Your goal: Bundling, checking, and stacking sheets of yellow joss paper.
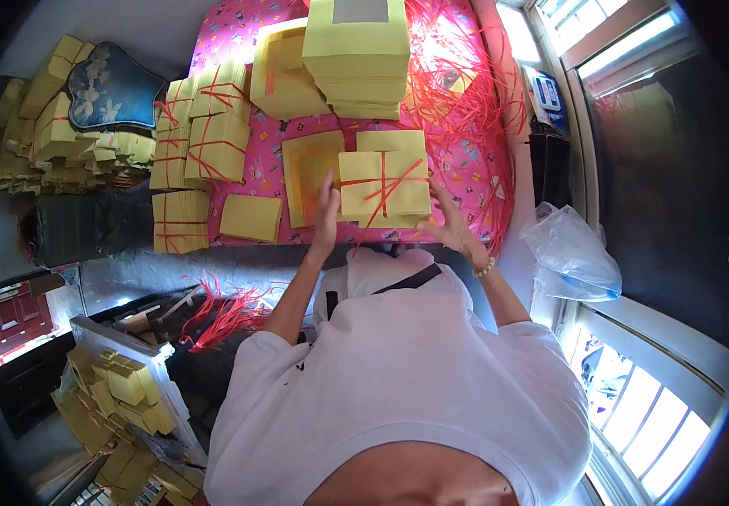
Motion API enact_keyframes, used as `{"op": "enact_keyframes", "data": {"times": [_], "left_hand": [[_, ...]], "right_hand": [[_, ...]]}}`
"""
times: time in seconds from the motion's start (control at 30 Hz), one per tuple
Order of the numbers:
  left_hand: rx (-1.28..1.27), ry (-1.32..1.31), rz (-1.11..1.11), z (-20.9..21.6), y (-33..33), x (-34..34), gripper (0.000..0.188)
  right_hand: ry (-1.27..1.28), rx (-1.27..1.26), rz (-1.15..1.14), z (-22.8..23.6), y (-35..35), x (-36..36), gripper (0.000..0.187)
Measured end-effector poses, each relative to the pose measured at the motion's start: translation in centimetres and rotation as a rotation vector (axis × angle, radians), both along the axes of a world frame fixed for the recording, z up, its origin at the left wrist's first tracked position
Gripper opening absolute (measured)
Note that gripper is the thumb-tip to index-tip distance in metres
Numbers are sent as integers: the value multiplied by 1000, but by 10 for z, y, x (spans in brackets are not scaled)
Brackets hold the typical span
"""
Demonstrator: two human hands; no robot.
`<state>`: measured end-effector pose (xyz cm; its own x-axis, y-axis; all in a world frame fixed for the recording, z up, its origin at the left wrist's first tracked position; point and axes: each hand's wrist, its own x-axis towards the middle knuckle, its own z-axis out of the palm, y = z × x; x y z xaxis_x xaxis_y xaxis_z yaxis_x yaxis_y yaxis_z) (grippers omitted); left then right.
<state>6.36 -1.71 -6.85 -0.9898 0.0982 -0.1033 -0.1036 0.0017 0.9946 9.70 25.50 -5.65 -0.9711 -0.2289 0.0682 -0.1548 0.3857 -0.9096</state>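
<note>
Holding left fingers (pixel 328 185) and right fingers (pixel 441 197) open, bracketing the yellow bundle (pixel 366 190) at twelve o'clock over the pink tabletop (pixel 263 171), possibly risking skewing from uneven squeezing or slack red ribbon (pixel 384 180)!

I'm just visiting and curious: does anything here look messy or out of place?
Yes, the red strands: they sprawl in a loose tangle over the right side of the pink-covered table and straggle along its edge. That looks untidy compared with the tied yellow bundle at the front.
</note>
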Motion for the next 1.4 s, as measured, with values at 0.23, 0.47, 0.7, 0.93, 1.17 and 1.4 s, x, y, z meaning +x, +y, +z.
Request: {"op": "enact_keyframes", "data": {"times": [0.23, 0.47, 0.7, 0.93, 1.17, 1.4], "left_hand": [[180, 34, -81, 14, 20, 1, 67], [-317, -145, -120, 38, 18, -35, 79], [-694, -396, -174, -9, 22, -55, 86], [-322, -353, -27, -12, 41, -59, 65], [-444, -196, 55, -11, 41, -53, 78], [-371, -185, 29, -27, 36, -53, 77]], "right_hand": [[-2, -70, -129, 1, -17, -11, 68], [-230, 110, -372, 62, -32, -13, 45], [-445, 304, -420, 18, -30, -30, 59], [-174, 71, -534, -50, -25, -54, 64], [-474, 16, -403, -8, -33, -48, 60], [-356, -240, -398, -22, -36, -46, 61]]}}
